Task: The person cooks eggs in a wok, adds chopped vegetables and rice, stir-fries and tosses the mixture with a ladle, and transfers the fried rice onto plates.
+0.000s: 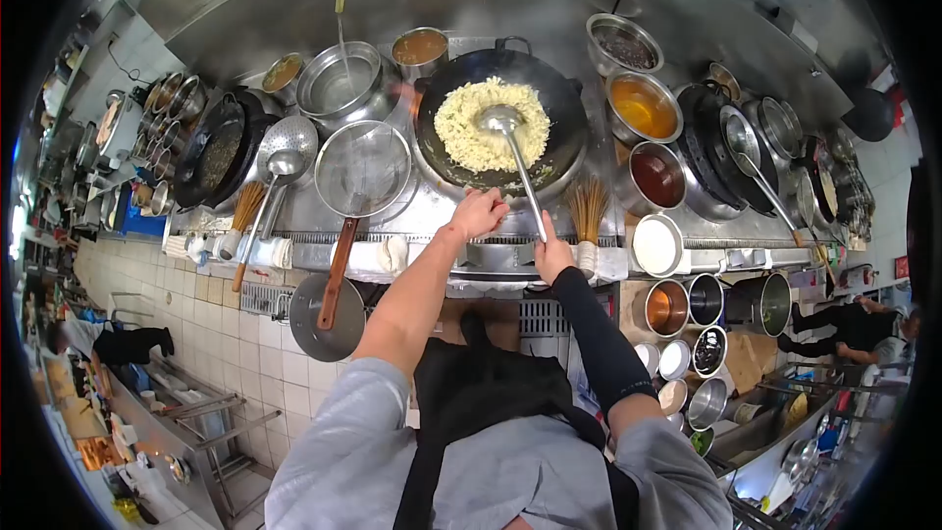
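A black wok (569,128) sits on the stove in front of me, with a heap of pale yellow fried rice (461,128) in it. My right hand (553,255) is closed round the end of a long-handled metal ladle (502,119). The ladle's bowl rests on the rice. At the wok's near rim, my left hand (480,214) has its fingers curled on the edge; the exact grip is partly hidden. A bamboo brush (589,206) stands just right of the ladle handle.
Left of the wok lie a wire strainer (363,169), a perforated skimmer (287,144) and a pot (339,79) under a tap. On the right are bowls of yellow liquid (644,108), dark red sauce (656,177) and white contents (657,244). A pan (314,329) hangs at the front edge.
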The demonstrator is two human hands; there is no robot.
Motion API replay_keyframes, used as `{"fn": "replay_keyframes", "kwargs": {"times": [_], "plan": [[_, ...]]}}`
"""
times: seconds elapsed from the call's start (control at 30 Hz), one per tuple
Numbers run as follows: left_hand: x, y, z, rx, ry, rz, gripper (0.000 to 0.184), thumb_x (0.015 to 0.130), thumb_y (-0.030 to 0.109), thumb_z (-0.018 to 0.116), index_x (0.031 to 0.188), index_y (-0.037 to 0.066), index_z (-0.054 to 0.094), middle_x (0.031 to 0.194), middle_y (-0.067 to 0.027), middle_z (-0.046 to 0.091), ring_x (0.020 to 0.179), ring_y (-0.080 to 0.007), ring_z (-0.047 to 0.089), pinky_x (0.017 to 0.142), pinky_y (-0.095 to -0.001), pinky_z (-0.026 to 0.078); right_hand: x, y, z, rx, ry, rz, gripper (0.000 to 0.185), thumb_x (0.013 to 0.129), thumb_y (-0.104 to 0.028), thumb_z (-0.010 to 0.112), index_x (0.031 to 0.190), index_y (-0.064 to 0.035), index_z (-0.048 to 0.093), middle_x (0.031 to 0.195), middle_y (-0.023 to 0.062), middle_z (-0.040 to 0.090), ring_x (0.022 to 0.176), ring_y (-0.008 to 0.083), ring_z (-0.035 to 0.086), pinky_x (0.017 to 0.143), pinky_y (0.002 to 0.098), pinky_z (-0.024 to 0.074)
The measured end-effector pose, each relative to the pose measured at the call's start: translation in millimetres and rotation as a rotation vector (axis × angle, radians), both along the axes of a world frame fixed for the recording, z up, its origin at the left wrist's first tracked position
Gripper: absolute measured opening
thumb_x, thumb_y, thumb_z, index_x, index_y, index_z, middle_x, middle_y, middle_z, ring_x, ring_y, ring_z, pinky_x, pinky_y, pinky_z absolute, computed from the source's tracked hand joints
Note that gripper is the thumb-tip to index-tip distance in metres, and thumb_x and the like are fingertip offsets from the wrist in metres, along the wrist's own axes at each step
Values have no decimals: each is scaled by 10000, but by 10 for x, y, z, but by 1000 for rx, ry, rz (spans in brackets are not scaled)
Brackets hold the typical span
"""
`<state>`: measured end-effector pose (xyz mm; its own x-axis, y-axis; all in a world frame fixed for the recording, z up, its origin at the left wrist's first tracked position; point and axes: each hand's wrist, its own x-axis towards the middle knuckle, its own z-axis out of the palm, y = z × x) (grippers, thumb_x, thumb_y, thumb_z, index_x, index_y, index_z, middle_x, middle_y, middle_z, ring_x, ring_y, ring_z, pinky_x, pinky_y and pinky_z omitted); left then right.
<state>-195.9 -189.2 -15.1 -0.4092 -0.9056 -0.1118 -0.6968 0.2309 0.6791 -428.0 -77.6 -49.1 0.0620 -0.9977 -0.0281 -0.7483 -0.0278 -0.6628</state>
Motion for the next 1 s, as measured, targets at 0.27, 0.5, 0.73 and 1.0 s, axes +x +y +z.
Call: {"fn": "replay_keyframes", "kwargs": {"times": [0.27,0.5,0.73,1.0], "plan": [[-207,1203,341,-676,3,545,283,961,203,733,1174,25,672,1183,-232,657,1174,-445,557,1050,-501,442,-479,3,436,152,124,144,834,964,-174,663,1680,-65,250,1023,337,699,993,527,683,916,586,535],[874,4059,-1165,100,-267,840,430,864,186,704,1179,-99,632,1252,-344,655,1214,-516,602,1072,-541,485,-1264,819,651,-230,-148,175,740,931,-169,729,1555,89,425,1325,343,573,1316,487,544,1122,463,459],[937,6114,-1434,782,-682,1070,456,866,147,701,1238,-112,654,1191,-315,733,917,-356,799,855,-391,648,-1909,1480,461,-42,-348,71,496,917,-96,725,1384,45,637,1117,251,653,945,392,673,891,449,555],[1229,5712,-1984,633,-394,1168,324,875,86,672,1121,-120,633,980,-303,726,795,-324,785,663,-438,639,-1560,1644,492,-54,-438,104,422,964,-67,707,1375,14,651,1128,199,668,894,317,707,815,389,572]]}}
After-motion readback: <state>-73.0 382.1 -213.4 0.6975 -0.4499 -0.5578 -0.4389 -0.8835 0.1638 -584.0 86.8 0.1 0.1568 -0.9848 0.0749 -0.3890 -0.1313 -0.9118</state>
